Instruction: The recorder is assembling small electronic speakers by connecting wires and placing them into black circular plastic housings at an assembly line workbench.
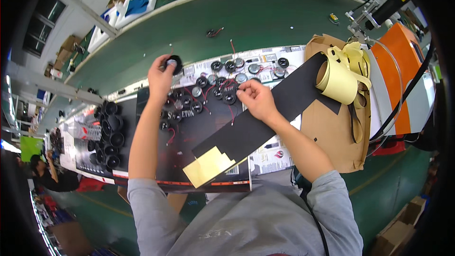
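My left hand (160,77) is raised over the far left of the work mat, its fingers closed round a black round cup (177,65) like those heaped at the left. My right hand (258,100) hovers over a black adhesive-backed foam strip (265,118), thumb and forefinger pinched together; whatever may be between them is too small to make out. Just left of those fingertips lies a small round speaker (229,97), one of several scattered with red wires. A cream backing-paper piece (208,167) covers the strip's near end.
Black cups (113,124) are heaped at the left beside a clear plastic bottle (84,131). A cream paper roll (339,85) lies on brown cardboard (332,147) at the right, near an orange machine (397,80). Farther left, another person (50,173) sits.
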Available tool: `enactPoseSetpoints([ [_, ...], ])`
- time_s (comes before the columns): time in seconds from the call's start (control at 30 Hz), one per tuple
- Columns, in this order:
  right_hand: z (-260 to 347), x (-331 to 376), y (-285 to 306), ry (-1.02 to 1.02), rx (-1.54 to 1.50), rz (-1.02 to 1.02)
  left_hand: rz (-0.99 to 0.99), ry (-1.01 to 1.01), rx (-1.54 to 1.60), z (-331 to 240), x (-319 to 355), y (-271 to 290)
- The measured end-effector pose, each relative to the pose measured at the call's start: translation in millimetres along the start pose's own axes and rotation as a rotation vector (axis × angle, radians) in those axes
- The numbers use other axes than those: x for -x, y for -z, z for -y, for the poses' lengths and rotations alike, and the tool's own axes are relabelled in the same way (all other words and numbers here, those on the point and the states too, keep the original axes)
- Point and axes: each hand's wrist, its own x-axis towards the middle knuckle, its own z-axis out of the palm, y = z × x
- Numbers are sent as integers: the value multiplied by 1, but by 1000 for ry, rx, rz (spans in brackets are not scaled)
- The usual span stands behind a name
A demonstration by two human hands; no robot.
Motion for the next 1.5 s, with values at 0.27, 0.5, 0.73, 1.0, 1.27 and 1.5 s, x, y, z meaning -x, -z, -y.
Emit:
enactPoseSetpoints([
  [0.27,8,0,5,9,64,-33,-87,15,-995,72,-108,25],
  [0.5,11,1,2,17,83,-31,235,-483,-798,19,-101,-43],
  [0.73,6,-1,1,14,12,-76,428,-191,-752,25,-131,-87],
  [1.0,10,-1,6,3,-337,-7,393,413,542,-66,40,-81],
  [1.27,30,15,5,-8,-72,176,311,348,626,-56,136,-98],
  [1.5,38,16,-2,-140,169,48,304,196,461,-45,152,-105],
])
